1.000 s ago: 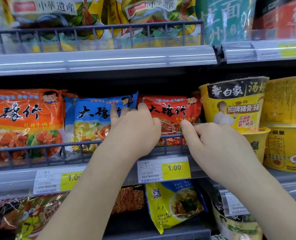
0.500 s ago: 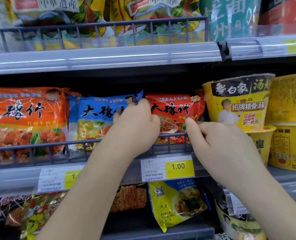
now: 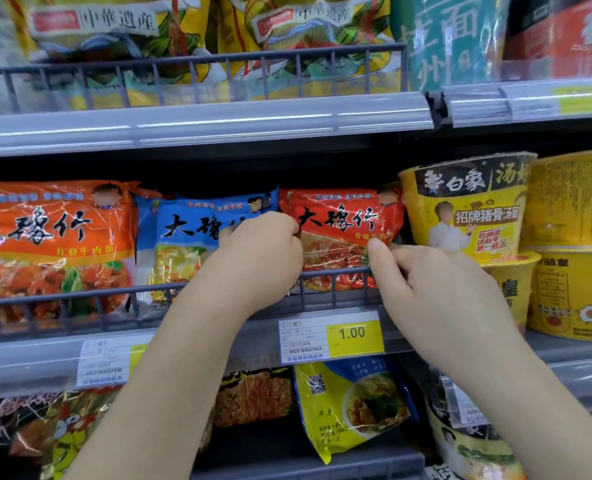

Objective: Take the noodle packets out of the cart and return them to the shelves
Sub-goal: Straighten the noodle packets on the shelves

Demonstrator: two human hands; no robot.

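On the middle shelf, behind the wire rail [image 3: 80,296], an orange packet [image 3: 52,237] stands at the far left with a blue packet [image 3: 190,237] beside it. The left hand [image 3: 256,261] reaches over the blue one, fingers curled to pinch the left edge of the red packet [image 3: 343,233]. That packet stands upright in the gap between the blue packet and the yellow noodle bowl [image 3: 467,209], its foot already behind the rail. The right hand [image 3: 439,289] grips its right edge, thumb on the front and the other fingers mostly hidden. To my eye the job now is seating it: ease both edges back evenly, keep the face forward, and don't crush the noodles or nudge the bowl. The wrapper is thin, glossy and crinkled, so it will buckle if squeezed.
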